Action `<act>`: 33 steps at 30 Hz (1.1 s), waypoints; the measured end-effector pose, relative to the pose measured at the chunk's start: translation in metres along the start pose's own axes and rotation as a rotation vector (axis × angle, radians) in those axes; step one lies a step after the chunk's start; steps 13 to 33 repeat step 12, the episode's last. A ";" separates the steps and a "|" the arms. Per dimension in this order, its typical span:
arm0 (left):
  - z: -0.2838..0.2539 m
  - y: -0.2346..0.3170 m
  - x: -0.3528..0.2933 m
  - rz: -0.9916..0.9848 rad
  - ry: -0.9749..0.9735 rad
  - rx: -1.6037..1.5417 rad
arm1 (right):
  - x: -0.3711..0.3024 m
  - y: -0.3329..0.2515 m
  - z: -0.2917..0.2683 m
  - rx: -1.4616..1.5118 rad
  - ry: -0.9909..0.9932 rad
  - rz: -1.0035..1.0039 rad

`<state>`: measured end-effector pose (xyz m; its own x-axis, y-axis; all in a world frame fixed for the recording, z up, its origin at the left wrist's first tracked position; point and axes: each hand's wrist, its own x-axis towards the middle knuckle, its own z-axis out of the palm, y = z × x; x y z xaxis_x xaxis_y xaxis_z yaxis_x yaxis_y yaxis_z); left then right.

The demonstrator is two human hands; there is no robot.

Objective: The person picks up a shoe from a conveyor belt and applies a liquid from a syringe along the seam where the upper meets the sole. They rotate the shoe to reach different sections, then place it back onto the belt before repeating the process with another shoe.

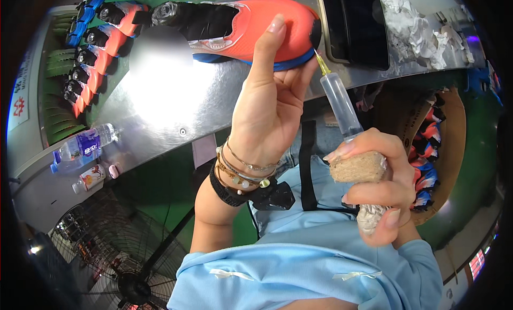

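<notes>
My left hand (270, 91) grips an orange-red shoe (262, 26) with a blue sole near its toe, thumb on the upper and fingers beneath. Black stuffing fills the shoe's opening at its left end. In my right hand (390, 176) is a clear syringe (342, 104) with a yellow-based needle, whose tip meets or nearly meets the shoe's toe edge. The same hand also holds a tan, rough-surfaced block (358, 167) between the fingers and a crumpled whitish wad (370, 218) lower down.
A metal table (208, 109) bears a black tray-like panel (355, 29) and crumpled white paper (411, 26). Several similar shoes (99, 56) line a rack at left. Bottles (85, 144) stand at the left, above a fan (128, 267). A cardboard box (454, 139) of shoes is at right.
</notes>
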<state>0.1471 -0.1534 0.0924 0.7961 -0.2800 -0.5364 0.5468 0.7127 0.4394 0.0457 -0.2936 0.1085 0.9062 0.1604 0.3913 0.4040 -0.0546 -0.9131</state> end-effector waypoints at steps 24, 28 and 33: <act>-0.011 0.006 -0.011 -0.014 -0.033 -0.009 | 0.032 0.022 -0.010 -0.710 0.077 -0.105; -0.011 0.006 -0.011 -0.014 -0.033 -0.009 | 0.032 0.022 -0.010 -0.710 0.077 -0.105; -0.011 0.006 -0.011 -0.014 -0.033 -0.009 | 0.032 0.022 -0.010 -0.710 0.077 -0.105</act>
